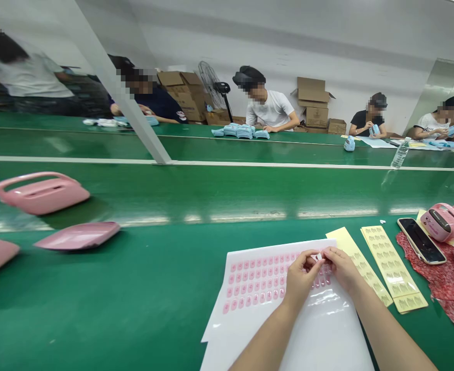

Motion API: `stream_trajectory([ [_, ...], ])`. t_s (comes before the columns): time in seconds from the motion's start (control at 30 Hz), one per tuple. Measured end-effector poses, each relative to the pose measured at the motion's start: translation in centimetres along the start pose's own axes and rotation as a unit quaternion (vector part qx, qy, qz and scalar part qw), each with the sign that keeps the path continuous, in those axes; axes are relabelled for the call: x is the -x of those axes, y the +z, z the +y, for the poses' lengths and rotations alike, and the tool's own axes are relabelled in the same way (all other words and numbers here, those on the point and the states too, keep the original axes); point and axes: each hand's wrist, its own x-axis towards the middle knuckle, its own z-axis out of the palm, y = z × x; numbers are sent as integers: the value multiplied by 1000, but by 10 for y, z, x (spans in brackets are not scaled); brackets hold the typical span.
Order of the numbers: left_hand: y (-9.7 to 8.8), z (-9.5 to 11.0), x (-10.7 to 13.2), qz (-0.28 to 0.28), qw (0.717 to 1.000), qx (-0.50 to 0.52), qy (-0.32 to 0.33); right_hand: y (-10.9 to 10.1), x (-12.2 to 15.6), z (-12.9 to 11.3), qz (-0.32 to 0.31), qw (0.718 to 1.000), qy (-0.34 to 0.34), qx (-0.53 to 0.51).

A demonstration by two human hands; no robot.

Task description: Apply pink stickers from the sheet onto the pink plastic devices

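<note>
A white sheet bearing rows of small pink oval stickers lies on the green table in front of me. Above its upper right part, my left hand and my right hand meet at the fingertips. Between them is a small white piece, pinched from both sides; its exact kind is too small to make out. Just right of my right hand lie yellowish sheets of small clear stickers, partly overlapping the white sheet's corner.
A phone and pink toy-like housings rest on red bubble wrap at right. Pink shell parts lie at left. A water bottle stands beyond a white rail. Co-workers sit across the table with light-blue parts.
</note>
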Motion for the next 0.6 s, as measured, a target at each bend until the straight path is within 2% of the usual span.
stream_trajectory([
  [0.6,1,-2,0,-6,1000,9,-4,-1,1,-1,-17,1000,-4,-1],
])
